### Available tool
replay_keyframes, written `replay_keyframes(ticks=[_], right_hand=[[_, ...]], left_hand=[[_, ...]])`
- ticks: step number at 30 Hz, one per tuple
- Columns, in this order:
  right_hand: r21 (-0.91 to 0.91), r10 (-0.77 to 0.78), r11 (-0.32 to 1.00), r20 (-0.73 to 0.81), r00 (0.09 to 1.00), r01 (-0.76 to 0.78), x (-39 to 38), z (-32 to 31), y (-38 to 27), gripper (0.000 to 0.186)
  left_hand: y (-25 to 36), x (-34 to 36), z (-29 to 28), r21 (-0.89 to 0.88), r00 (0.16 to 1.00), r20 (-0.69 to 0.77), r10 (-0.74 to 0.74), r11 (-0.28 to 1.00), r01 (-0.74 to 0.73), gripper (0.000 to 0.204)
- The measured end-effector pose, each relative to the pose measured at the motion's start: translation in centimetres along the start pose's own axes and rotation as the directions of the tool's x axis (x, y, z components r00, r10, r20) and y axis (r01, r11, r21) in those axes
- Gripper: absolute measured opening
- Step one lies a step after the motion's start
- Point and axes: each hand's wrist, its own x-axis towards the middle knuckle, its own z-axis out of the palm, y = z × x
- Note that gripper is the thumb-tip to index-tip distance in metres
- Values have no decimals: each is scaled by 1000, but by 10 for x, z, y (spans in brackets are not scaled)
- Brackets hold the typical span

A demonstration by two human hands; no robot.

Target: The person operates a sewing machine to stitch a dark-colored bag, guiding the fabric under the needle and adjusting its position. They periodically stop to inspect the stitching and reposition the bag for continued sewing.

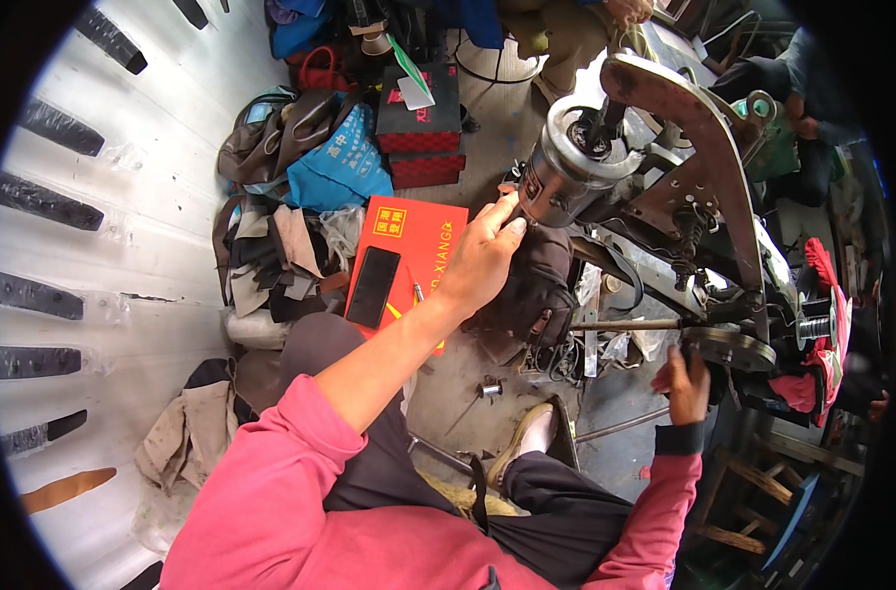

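Ahead of me stands an old hand-worked sewing machine with a rusty curved arm (684,108) and a metal cylinder head (566,172). My left hand (482,256) reaches up to the lower left side of this head. Its fingers are closed together there, and whatever they pinch is hidden. Lower on the right, my right hand (686,388) is raised just left of the grooved handwheel (731,349). Its fingers are bent and a little apart, with nothing visible in them. Whether they touch the wheel's rim is unclear.
Left of the machine, a phone (373,287) lies on a red box (423,221). Beyond are a blue bag (345,162), dark shoe boxes (418,108) and scraps (286,256). A small bobbin-like piece (489,390) lies on the floor. Other people sit at the far side.
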Motion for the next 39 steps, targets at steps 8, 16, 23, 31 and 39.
replay_keyframes(ticks=[8, 16, 23, 31, 39], right_hand=[[-37, -109, 994, -495, 862, 105, 15, -102, 24, 14], [-64, 61, 996, -55, 997, -65, 5, 1, 10, 30], [-65, -138, 990, -500, 855, 121, 1, -99, -14, 21], [-77, 48, 995, -248, 968, -69, 33, -43, 111, 22], [485, 215, 846, 65, 974, -219, -51, 103, -50, 33]], left_hand=[[4, 1, -1, 9, 999, -7, -50, 999, 51, 41], [3, 1, -1, 20, 997, 0, -72, 997, 72, 40], [4, 4, -3, 33, 994, -17, -109, 993, 110, 40], [-2, 9, 1, -236, 991, -10, -130, 964, 124, 35], [-9, 19, 1, -388, 970, 23, -242, 892, 232, 30]])
